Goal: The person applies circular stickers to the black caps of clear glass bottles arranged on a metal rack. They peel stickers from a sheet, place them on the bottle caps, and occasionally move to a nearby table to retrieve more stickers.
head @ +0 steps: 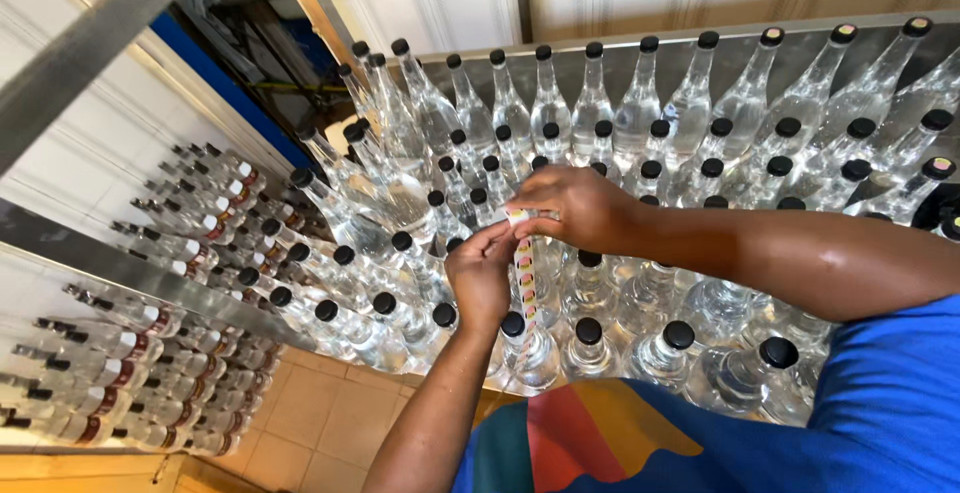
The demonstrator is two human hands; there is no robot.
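A strip of small round stickers [526,278] is held between both hands above a crowded metal surface [640,53]. The left hand [481,275] is closed on the strip from below, thumb and fingertips pinched together at its upper part, while the rest of the strip hangs down past the palm over the bottle caps. The right hand [572,205] is curled over the top end of the strip, its fingers pressed together on the white end piece just beside the left thumb. Both hands are touching at the fingertips, right over the middle of the surface.

Below and all around, clear glass bottles [590,108] with black caps are packed in tight rows, upright and touching one another. A few caps at the far right, such as the sticker-topped cap [843,31], are already marked with a small coloured sticker. One black-capped bottle [513,326] stands directly under the hanging strip.

On the left, lower shelves [150,273] are seen, loaded with smaller labelled bottles [190,223] lying in rows. A tiled floor [320,423] shows beneath. A blue sleeve [890,393] and a multicoloured shirt front [580,443] fill the bottom right corner.
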